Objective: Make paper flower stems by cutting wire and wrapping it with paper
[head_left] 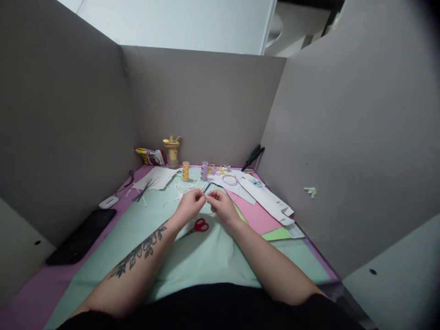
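Note:
My left hand (191,203) and my right hand (222,205) meet over the middle of the table, fingertips pinched close together. Whatever lies between them is too small to make out. Just below the hands, scissors with red handles (201,225) rest on the pale green cloth (213,256). White paper scraps (182,189) are scattered beyond my left hand. Behind the hands stand an orange ribbed tube (185,171) and a purple ribbed tube (204,170). Small yellow and purple star-shaped pieces (222,170) lie beside the purple tube.
Grey panels enclose the table on three sides. At left are a black tablet (82,236), a white case (108,202) and dark thin strips (147,187). Pink paper (256,213), a long white box (264,197) and black-handled pliers (253,157) occupy the right. A decorated jar (172,153) stands behind.

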`<state>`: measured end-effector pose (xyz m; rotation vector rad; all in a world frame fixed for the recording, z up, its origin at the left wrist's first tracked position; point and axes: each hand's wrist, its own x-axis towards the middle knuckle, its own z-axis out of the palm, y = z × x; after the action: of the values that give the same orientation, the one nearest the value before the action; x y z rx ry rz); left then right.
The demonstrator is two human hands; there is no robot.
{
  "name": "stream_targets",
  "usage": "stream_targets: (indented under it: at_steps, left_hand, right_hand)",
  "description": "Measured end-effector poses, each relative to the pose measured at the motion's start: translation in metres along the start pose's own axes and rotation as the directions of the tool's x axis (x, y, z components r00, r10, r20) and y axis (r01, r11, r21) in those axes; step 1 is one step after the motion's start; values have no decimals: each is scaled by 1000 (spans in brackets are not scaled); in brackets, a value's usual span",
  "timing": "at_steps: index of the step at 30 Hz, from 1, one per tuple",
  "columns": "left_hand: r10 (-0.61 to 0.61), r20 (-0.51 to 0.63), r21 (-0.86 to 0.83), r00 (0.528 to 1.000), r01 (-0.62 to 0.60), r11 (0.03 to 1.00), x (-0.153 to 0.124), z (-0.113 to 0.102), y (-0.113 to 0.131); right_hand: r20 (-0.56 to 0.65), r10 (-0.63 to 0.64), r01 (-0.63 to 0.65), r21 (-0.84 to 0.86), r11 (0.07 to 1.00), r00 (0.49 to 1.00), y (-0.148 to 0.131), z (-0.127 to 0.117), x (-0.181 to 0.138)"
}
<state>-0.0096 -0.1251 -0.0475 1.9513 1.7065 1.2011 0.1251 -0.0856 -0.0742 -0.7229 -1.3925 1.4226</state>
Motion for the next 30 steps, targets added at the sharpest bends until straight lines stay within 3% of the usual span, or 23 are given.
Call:
stream_targets:
  at_steps: [19,26,30]
  left_hand:
    - [-99,96,-209,990,118,971,1,-3,5]
    - [-106,237,-321,966,181,930,2,-11,3]
    - [-109,383,-333,917,247,910,3,-21,2]
  right_hand:
    - [20,62,-64,91,994,998,-8,4,-5]
    - [112,55,-58,25,998,992,-4,-5,1]
    - [205,55,-37,-92,995,977,-3,-16,6]
